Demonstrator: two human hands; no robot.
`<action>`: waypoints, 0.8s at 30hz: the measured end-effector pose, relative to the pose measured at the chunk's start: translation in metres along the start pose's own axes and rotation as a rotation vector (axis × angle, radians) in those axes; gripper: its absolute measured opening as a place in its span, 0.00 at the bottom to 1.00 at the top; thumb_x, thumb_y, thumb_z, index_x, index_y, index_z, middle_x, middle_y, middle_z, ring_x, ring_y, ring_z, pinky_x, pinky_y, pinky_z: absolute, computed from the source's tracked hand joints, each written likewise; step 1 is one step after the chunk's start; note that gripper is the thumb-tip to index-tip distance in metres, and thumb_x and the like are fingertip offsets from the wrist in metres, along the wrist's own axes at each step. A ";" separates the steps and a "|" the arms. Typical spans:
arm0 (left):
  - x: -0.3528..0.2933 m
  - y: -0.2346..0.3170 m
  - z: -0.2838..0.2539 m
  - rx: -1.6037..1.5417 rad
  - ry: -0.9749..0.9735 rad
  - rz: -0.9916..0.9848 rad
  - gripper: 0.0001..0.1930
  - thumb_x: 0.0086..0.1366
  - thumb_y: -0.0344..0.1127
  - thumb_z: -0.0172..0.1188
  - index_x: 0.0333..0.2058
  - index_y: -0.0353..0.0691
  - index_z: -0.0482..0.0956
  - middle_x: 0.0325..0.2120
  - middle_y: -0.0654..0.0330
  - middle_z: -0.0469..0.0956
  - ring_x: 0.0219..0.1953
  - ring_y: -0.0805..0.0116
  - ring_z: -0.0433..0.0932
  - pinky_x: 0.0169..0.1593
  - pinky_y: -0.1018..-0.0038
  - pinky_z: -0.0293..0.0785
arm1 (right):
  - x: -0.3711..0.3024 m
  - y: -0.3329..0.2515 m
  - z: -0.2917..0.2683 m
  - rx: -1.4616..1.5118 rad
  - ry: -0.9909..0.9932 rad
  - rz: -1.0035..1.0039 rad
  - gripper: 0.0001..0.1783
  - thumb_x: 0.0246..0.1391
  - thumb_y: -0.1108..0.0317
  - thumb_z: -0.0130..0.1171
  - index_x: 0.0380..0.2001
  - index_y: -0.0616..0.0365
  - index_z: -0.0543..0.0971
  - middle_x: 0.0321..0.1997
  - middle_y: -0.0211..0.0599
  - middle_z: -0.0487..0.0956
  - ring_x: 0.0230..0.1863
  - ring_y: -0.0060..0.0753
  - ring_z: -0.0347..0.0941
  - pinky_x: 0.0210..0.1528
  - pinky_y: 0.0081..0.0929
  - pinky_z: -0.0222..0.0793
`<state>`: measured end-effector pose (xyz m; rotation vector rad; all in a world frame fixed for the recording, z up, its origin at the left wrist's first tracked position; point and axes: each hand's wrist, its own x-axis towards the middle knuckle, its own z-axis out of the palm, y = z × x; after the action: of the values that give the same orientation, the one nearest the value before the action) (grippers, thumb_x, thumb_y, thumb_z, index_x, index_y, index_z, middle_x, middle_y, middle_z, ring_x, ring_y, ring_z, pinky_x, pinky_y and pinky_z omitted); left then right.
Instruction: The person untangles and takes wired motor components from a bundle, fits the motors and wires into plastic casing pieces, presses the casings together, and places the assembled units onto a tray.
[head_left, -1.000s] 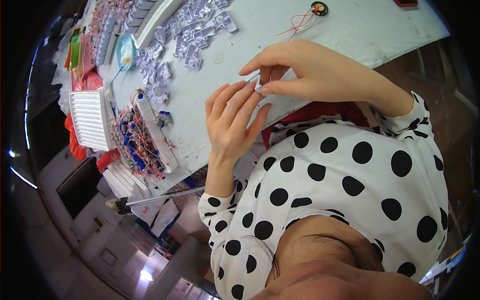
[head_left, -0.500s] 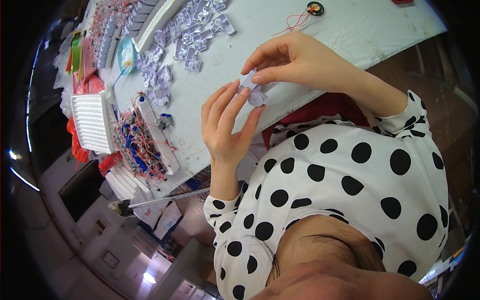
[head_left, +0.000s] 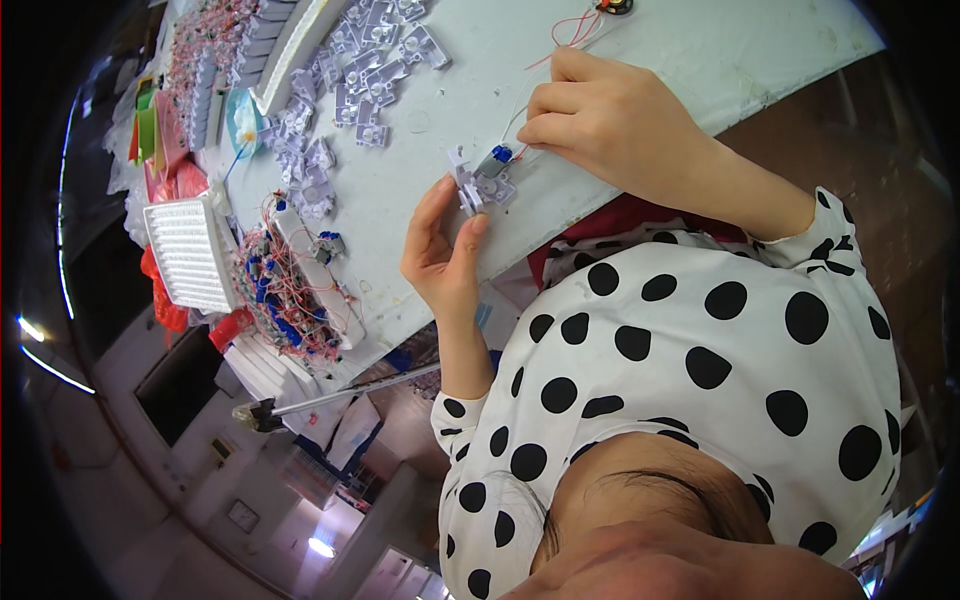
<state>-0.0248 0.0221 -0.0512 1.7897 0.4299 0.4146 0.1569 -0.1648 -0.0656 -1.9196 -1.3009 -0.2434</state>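
Thumb and fingers of my left hand (head_left: 450,250) grip a small white plastic housing (head_left: 465,188) by its sides, above the near part of the table. In the housing sits a small grey motor (head_left: 494,162) with a blue end. From the blue end, thin wires (head_left: 519,153) run to my right hand (head_left: 612,125), whose fingers are pinched together over them. The exact hold on the wires is partly hidden by the fingers.
Many similar white housings (head_left: 375,75) lie at the far left of the table. Nearer, wired motors are heaped (head_left: 275,290) beside a white ribbed tray (head_left: 190,255). A blue dish (head_left: 243,120) stands behind. A small speaker (head_left: 615,5) with red wires lies at the far edge.
The white housing has been turned over in my left hand, so the grey and blue motor now shows. My right hand has left the housing and moved right, pinching the wires.
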 end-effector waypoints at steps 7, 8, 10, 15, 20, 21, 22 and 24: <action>0.002 0.001 0.005 0.093 -0.075 0.081 0.24 0.57 0.18 0.67 0.53 0.28 0.76 0.56 0.44 0.75 0.61 0.55 0.73 0.65 0.61 0.68 | -0.005 0.003 0.006 0.081 0.053 -0.018 0.05 0.44 0.69 0.67 0.26 0.53 0.82 0.30 0.23 0.76 0.37 0.27 0.72 0.34 0.25 0.73; 0.002 0.001 0.006 0.111 -0.079 0.115 0.24 0.56 0.18 0.67 0.53 0.28 0.76 0.56 0.43 0.75 0.61 0.54 0.73 0.65 0.61 0.68 | -0.005 0.003 0.006 0.081 0.045 -0.021 0.04 0.44 0.69 0.67 0.26 0.53 0.82 0.30 0.24 0.75 0.37 0.28 0.72 0.33 0.25 0.73; 0.000 0.000 0.007 0.158 -0.083 0.145 0.24 0.56 0.18 0.67 0.53 0.29 0.77 0.57 0.43 0.74 0.61 0.54 0.73 0.65 0.61 0.68 | -0.005 0.004 0.005 0.093 0.051 -0.020 0.04 0.44 0.68 0.67 0.26 0.53 0.82 0.30 0.24 0.75 0.37 0.28 0.72 0.33 0.25 0.73; -0.001 0.002 0.005 0.329 -0.127 0.237 0.23 0.58 0.15 0.64 0.54 0.28 0.76 0.59 0.41 0.72 0.63 0.52 0.71 0.67 0.58 0.65 | -0.006 0.003 0.005 0.116 0.065 -0.026 0.04 0.44 0.68 0.67 0.26 0.53 0.82 0.31 0.25 0.75 0.37 0.28 0.72 0.33 0.25 0.73; -0.002 0.008 0.005 0.548 -0.133 0.339 0.23 0.56 0.16 0.66 0.52 0.31 0.79 0.56 0.45 0.77 0.60 0.53 0.74 0.64 0.61 0.68 | -0.007 0.003 0.005 0.092 0.048 -0.032 0.04 0.45 0.67 0.66 0.25 0.54 0.82 0.31 0.26 0.75 0.37 0.29 0.72 0.33 0.26 0.73; -0.001 0.011 0.005 0.549 -0.132 0.340 0.23 0.56 0.16 0.66 0.52 0.31 0.79 0.56 0.45 0.77 0.60 0.53 0.74 0.64 0.61 0.68 | -0.007 0.003 0.006 0.093 0.049 -0.033 0.04 0.45 0.67 0.66 0.25 0.54 0.82 0.31 0.26 0.75 0.37 0.29 0.72 0.33 0.26 0.73; 0.001 0.015 0.007 0.658 -0.146 0.381 0.22 0.55 0.17 0.67 0.50 0.32 0.81 0.55 0.47 0.78 0.59 0.53 0.75 0.62 0.62 0.70 | -0.007 0.003 0.006 0.097 0.050 -0.032 0.04 0.46 0.67 0.65 0.25 0.54 0.82 0.31 0.26 0.75 0.37 0.29 0.72 0.33 0.26 0.73; 0.004 0.025 0.010 0.767 -0.155 0.423 0.21 0.54 0.18 0.68 0.49 0.33 0.82 0.54 0.49 0.79 0.58 0.54 0.76 0.60 0.64 0.71 | -0.007 0.003 0.005 0.100 0.051 -0.035 0.04 0.46 0.67 0.65 0.25 0.54 0.82 0.31 0.26 0.75 0.37 0.29 0.72 0.34 0.26 0.73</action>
<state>-0.0145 0.0097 -0.0295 2.6572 0.0874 0.4274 0.1549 -0.1670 -0.0743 -1.7969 -1.2901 -0.2390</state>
